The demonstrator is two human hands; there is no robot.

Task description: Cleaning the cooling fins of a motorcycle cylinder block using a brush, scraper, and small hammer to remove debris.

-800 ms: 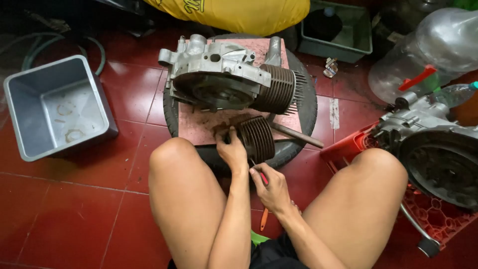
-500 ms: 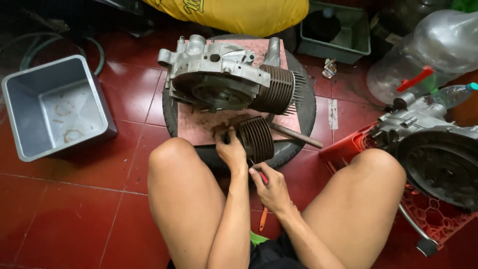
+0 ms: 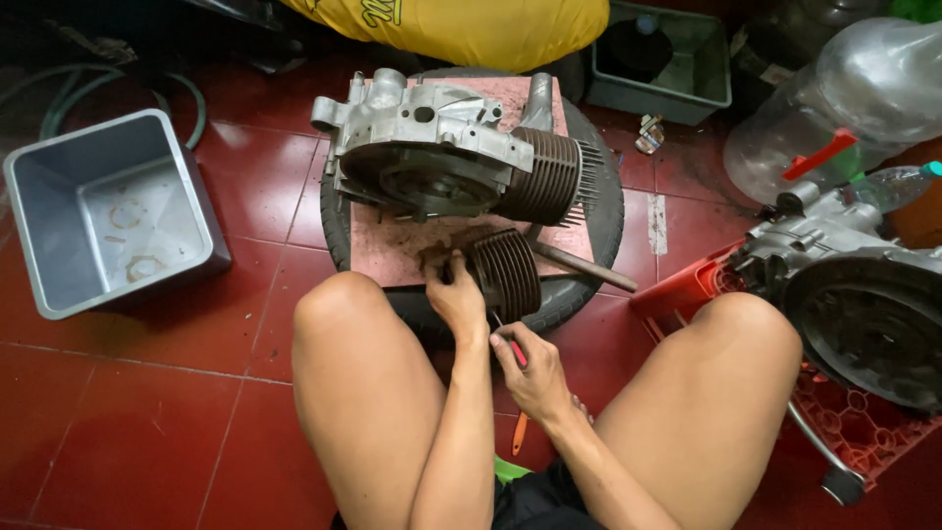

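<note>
Right hand: the right hand (image 3: 530, 368), nearest the camera at about 6 o'clock between the bent knees, is curled around a slim red-handled tool (image 3: 516, 353); the fingers are pressed around the handle, and the tip points toward the loose cylinder.
Orange tool: an orange-handled tool (image 3: 519, 434) lies on the red tiled floor (image 3: 226, 393) just below that hand, untouched.
Left hand: the left hand (image 3: 456, 294), just above the right, presses its fingers against the near end of the finned cylinder (image 3: 505, 275); whether it pinches a small part there cannot be told.
Finned cylinder: it lies on its side on the pink board (image 3: 402, 250), at the near edge, toward 12 o'clock from the hands, apart from the engine.
Metal rod: a metal rod (image 3: 584, 267) lies on the board at 1 o'clock, beside the cylinder.
Engine case: the grey engine case (image 3: 422, 157) sits farther on, on the same board, with a second finned barrel (image 3: 549, 177) mounted on its right end.
Tyre: the board rests on a black tyre (image 3: 608, 206).
Progress: judged from this, one cylinder is off and being worked by hand, while the other is not yet removed.
Left side: an empty grey tub (image 3: 108, 216) at 10 o'clock.
Right side: a second engine (image 3: 854, 294) on a red crate (image 3: 863, 422) at 3 o'clock.
Far: a clear plastic jug (image 3: 834, 98), a green tray (image 3: 667, 59) and a yellow bag (image 3: 471, 25).
</note>
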